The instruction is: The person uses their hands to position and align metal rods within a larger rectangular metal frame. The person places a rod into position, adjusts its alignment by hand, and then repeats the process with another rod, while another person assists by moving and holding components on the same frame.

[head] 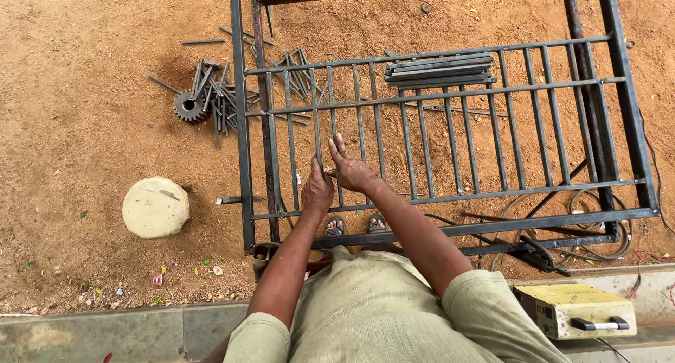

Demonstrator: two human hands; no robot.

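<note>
A dark metal grille frame [450, 94] lies flat on sandy ground, with many thin upright bars between horizontal rails. My left hand [316, 192] is closed around one thin vertical bar [317, 134] near the frame's left part. Just to the right, my right hand [349, 169] rests on the same spot, its fingers stretched out along the neighbouring bars and touching the left hand. My sandalled feet [355, 226] show beneath the frame's lower rail.
A stack of flat metal strips [439, 71] lies on the grille. Loose cut bars and a toothed gear [190, 106] sit left of the frame. A round pale stone [155, 207], a yellow welding machine [573, 310], coiled cables [598, 243] and a concrete ledge [140, 328] are nearby.
</note>
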